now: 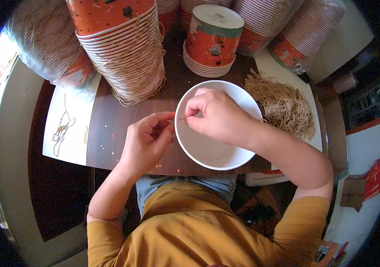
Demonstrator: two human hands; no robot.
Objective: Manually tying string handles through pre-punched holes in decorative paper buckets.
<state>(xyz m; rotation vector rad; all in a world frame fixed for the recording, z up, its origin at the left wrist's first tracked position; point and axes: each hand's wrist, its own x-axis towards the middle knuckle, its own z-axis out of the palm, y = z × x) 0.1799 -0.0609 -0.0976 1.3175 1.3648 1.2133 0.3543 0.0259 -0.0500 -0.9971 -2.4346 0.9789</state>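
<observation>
A paper bucket (212, 153), white inside, stands with its mouth up in front of me. My right hand (214, 113) reaches over the mouth, thumb and forefinger pinched on a short bit of tan cord (181, 119) by the left inner wall. Against the outside of that wall, opposite the cord, are the curled fingers of my left hand (147, 135). Thumb and forefinger meet close to the bucket; whatever is between them is hidden.
A tall stack of buckets (123, 58) strung with cords stands at the back left. Behind the bucket is a short upside-down stack (212, 44). A heap of tan cords (283, 104) lies to the right, loose strings (61, 131) at far left. Bagged bucket stacks (261, 22) line the back.
</observation>
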